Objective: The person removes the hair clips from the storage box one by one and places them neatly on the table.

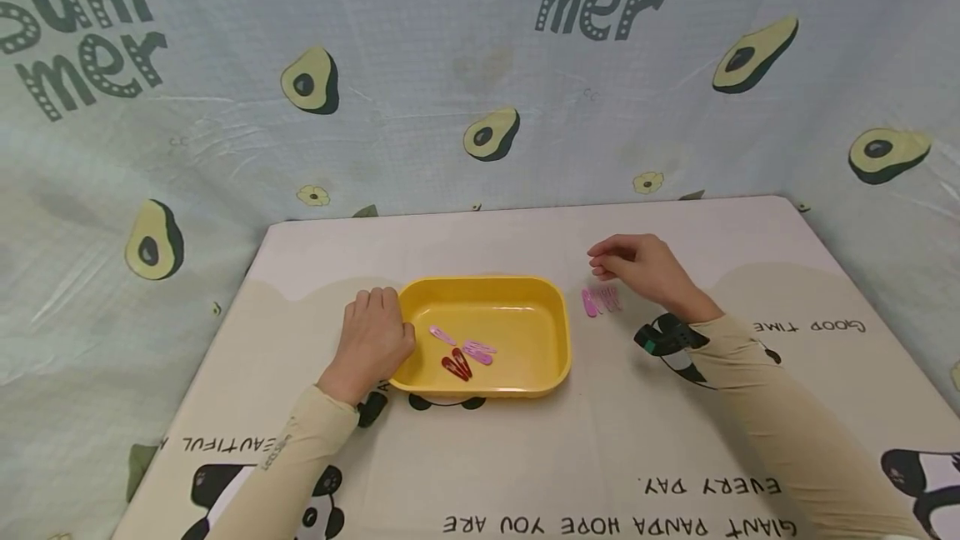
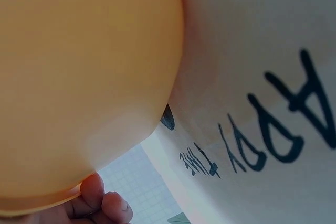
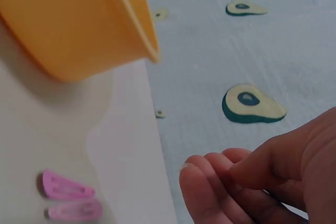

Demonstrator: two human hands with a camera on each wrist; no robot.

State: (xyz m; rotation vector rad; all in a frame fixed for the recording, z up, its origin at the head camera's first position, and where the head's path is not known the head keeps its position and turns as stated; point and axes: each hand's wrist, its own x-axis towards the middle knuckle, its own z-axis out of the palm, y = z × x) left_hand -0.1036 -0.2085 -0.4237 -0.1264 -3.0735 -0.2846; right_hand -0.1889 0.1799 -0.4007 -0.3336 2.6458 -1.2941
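My left hand (image 1: 372, 340) grips the left rim of a yellow tray (image 1: 547, 340), its fingers over the edge; the fingers (image 2: 92, 188) also show at the rim in the left wrist view. Inside the tray lie red snap hair clips (image 1: 456, 367) and pink snap hair clips (image 1: 442, 335), toward its left half. To the right of the tray, more pink hair clips (image 1: 590, 303) are on the table. Just beyond these, above the tabletop, hovers my right hand (image 1: 637, 265). Its fingers are loosely bent, and nothing shows between them in the right wrist view.
A pale printed cloth (image 1: 750, 415) with pandas and lettering covers the table. Behind it hangs a light curtain (image 1: 405, 65) with avocado prints, which also falls along both sides. A dark wrist strap (image 1: 670, 335) is on the right wrist.
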